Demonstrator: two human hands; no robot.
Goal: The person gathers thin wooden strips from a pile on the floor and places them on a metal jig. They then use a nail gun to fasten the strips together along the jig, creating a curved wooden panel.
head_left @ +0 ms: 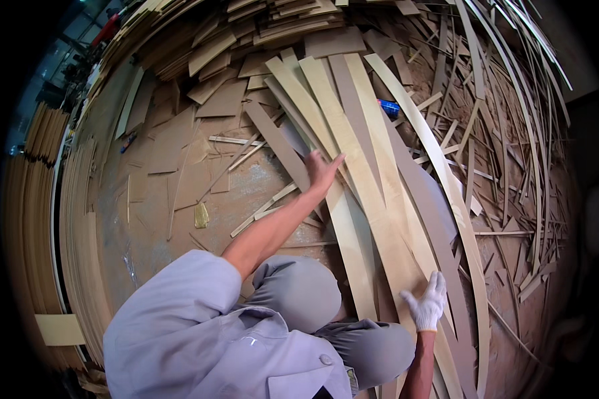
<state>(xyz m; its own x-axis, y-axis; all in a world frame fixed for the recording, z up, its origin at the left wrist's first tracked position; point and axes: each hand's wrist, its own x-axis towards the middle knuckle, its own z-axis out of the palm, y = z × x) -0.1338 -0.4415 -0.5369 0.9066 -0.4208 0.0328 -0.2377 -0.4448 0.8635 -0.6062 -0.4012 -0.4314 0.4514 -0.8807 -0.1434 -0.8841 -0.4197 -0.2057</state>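
Several long pale and brown veneer strips (373, 199) lie fanned on the floor in front of my bent knees (299, 289). My left hand (323, 169), bare, lies flat with its fingers stretched out on a pale strip next to a brown strip (279, 143). My right hand (427, 302), in a white glove, rests with fingers spread on the near end of a wide pale strip (406, 266). Neither hand is closed around anything.
Brown veneer sheets (173, 143) and thin offcuts litter the dusty floor (153, 233). Stacked sheets (273, 26) pile up at the far side, upright stacks (40, 219) line the left. Thin slats (512, 133) tangle on the right. A blue object (389, 108) lies among the strips.
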